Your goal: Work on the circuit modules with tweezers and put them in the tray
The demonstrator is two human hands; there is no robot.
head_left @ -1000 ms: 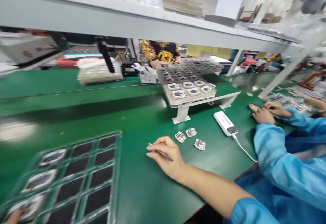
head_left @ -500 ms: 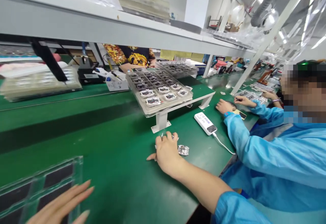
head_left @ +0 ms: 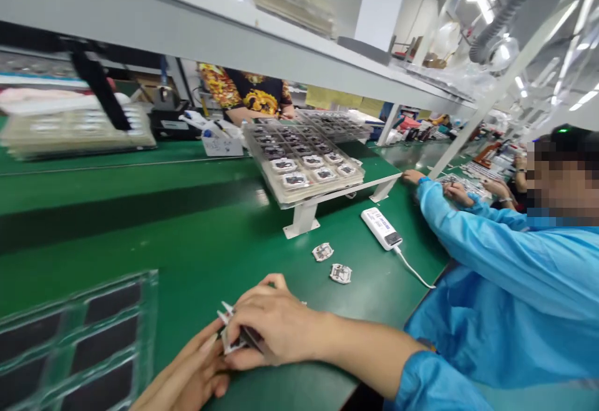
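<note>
Two circuit boards [head_left: 340, 273] lie before the power bank [head_left: 381, 228] (right of the tray [head_left: 107, 336])

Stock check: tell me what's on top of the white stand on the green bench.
A clear pocketed tray rests on the white stand, with small white-edged dark-centred parts in its pockets. The tray covers the stand's top, so whether anything lies beneath the tray cannot be seen.

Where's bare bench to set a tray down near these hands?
Widest patch: green bench mat between the clear black-celled tray and the white rack leg. Smaller one: between the two loose white modules and the right hand. Crowded: around both hands, and by the white power bank and its cable.
</note>
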